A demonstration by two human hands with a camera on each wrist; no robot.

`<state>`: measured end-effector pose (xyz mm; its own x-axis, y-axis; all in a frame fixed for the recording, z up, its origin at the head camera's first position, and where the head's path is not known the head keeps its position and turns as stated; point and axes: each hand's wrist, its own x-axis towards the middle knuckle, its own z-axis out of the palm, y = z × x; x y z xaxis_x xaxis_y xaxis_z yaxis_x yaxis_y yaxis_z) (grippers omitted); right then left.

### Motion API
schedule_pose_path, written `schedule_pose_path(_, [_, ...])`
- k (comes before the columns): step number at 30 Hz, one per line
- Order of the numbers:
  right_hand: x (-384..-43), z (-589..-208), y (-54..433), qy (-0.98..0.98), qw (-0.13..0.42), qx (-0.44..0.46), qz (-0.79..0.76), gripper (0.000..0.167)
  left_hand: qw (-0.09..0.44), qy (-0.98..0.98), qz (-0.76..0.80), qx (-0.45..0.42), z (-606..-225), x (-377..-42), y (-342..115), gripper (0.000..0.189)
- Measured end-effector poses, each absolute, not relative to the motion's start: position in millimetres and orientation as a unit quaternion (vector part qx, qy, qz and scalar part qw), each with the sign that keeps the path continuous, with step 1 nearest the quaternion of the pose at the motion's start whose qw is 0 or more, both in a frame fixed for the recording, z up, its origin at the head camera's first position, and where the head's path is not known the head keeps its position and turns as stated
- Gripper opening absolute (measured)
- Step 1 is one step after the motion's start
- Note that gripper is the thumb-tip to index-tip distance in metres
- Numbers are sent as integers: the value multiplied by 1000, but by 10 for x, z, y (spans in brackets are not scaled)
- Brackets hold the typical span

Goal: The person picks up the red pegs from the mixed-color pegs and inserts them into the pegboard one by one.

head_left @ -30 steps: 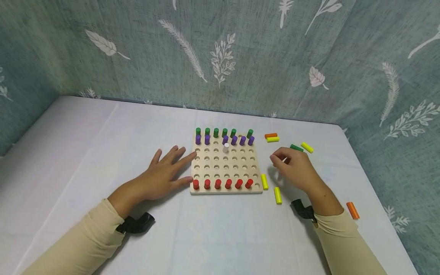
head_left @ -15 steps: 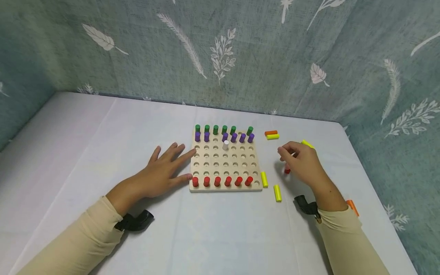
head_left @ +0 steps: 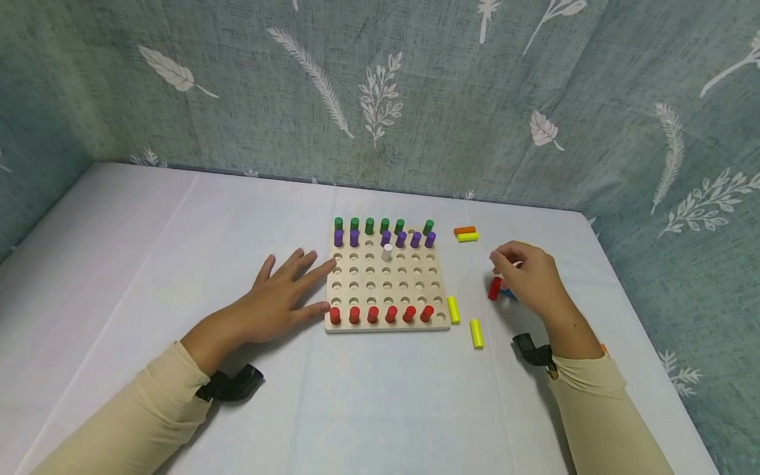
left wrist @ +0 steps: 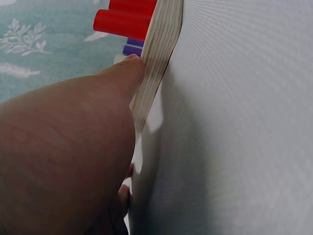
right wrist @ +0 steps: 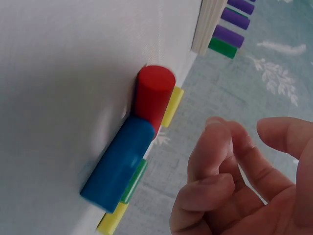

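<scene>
A wooden pegboard lies on the table with rows of green pegs and purple pegs at its far side. One white peg stands in front of them, and red pegs line the near side. My left hand is spread flat, thumb and index finger touching the board's left edge. To the board's right, my right hand hovers with loosely bent fingers, thumb apart from them, holding nothing. Below it on the table lie a loose red peg and a blue peg, touching each other in the right wrist view.
Two yellow pegs lie by the board's near right corner. An orange peg and another yellow peg lie beyond its far right. In the right wrist view a green peg sits behind the blue one. Patterned fabric hangs behind the table.
My right hand has shifted right, away from the board. The red and blue pegs beneath it have come into view, while the green peg is now covered in the head view. My left hand stays put.
</scene>
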<state>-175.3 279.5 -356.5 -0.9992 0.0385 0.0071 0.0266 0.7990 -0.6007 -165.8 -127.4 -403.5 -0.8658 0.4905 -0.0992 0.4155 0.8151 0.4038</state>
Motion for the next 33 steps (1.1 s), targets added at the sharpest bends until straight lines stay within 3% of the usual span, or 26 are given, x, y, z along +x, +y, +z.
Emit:
schedule_pose_path(13, [-1796,-3640,2910,-958,-44,-68,277,29,107,949,176,239,-4074,-1676,-1269,78])
schedule_pose_path(28, [-1836,-3716,2983,-960,-118,-69,245,32,118,947,182,237,-4063,-1678,-1273,77])
schedule_pose_path(33, [-1853,-3725,2966,-962,-114,-62,240,31,104,947,185,242,-4045,-1674,-1275,76])
